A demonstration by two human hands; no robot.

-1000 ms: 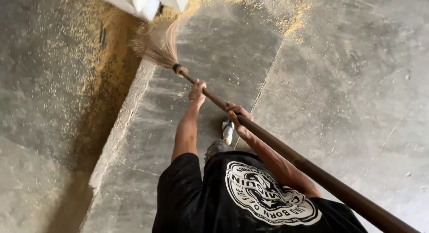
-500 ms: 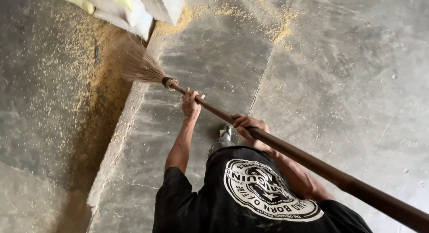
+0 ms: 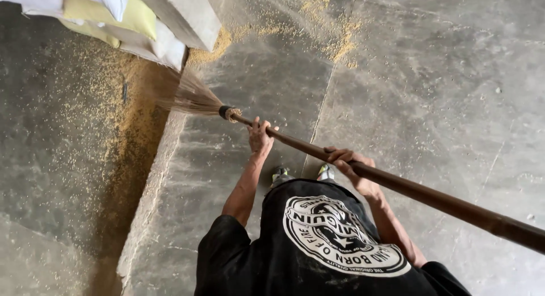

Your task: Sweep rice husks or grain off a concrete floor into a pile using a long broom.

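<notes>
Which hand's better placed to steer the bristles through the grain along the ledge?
Likely the left hand: it grips the broom handle nearest the bristles; the right hand grips farther back.

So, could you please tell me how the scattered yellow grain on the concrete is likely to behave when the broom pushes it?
The grain lies as loose, separate bits, so it will probably slide and scatter rather than move as one mass. It looks light: the broom bristles are thin and splayed yet likely enough to shift it. Some may catch along the concrete step edge.

concrete floor (image 3: 431,103) | scattered grain, maybe husks (image 3: 136,131) | stacked sacks (image 3: 113,15)
</notes>
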